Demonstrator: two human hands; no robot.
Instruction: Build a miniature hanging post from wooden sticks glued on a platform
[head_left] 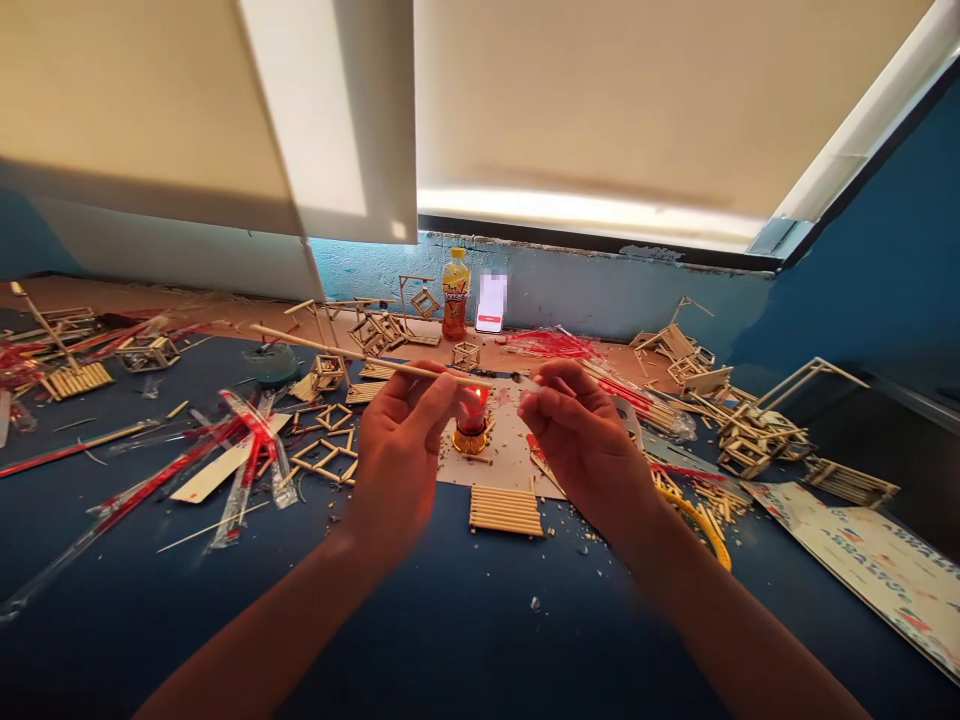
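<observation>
My left hand [405,440] is closed in a pinch on a long thin bamboo stick [330,350] that runs up and to the left. The stick's near end sits over a small lit candle [472,425] on a pale card [510,450]. My right hand [577,430] is closed, pinching the same stick's short right end [525,381] above the flame. A small raft of glued sticks [506,510] lies on the dark blue table [450,620] just in front of the candle, between my wrists.
Stick frames and cubes [326,455] lie at the left, more [750,435] at the right. Red-and-clear wrappers [247,450] are scattered left. A yellow bottle [455,293] and a phone [491,302] stand against the back wall. A printed sheet [877,570] lies at the right.
</observation>
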